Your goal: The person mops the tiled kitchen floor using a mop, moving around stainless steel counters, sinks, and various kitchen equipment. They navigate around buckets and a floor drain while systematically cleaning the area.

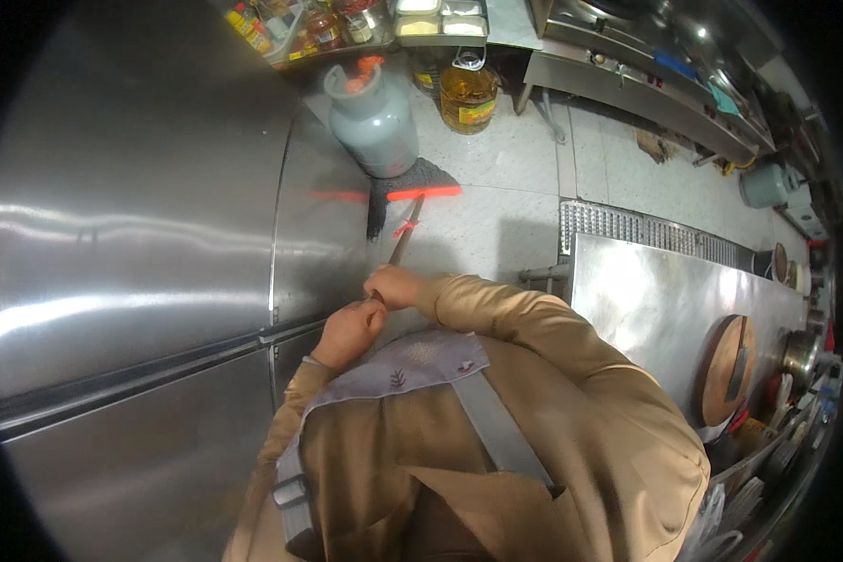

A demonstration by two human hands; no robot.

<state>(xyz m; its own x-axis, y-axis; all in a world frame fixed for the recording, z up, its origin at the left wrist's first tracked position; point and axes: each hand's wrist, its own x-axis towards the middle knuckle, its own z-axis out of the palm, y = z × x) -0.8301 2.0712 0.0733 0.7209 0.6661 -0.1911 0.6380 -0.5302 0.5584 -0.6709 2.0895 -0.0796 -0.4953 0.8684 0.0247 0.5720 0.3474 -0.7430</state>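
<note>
Both my hands grip the brown handle [400, 247] of a long-handled floor tool, probably a broom. My right hand [395, 286] is farther along the handle, and my left hand [350, 331] holds it nearer my body. An orange-red bar [425, 192] forms the tool's head, low by the floor, and a red tie [406, 226] is knotted round the handle. Dark grey material [421, 173] spreads beyond the bar; whether it is bristles or something on the floor, I cannot tell. A grey gas cylinder [376, 126] stands just past it.
Steel cabinet doors [147, 232] rise on my left. A large oil bottle [468, 98] stands behind the cylinder. To my right is a steel worktable [632, 309] bearing a round wooden chopping board [720, 372] with a cleaver [739, 362]. A drain grate [604, 219] runs along the floor.
</note>
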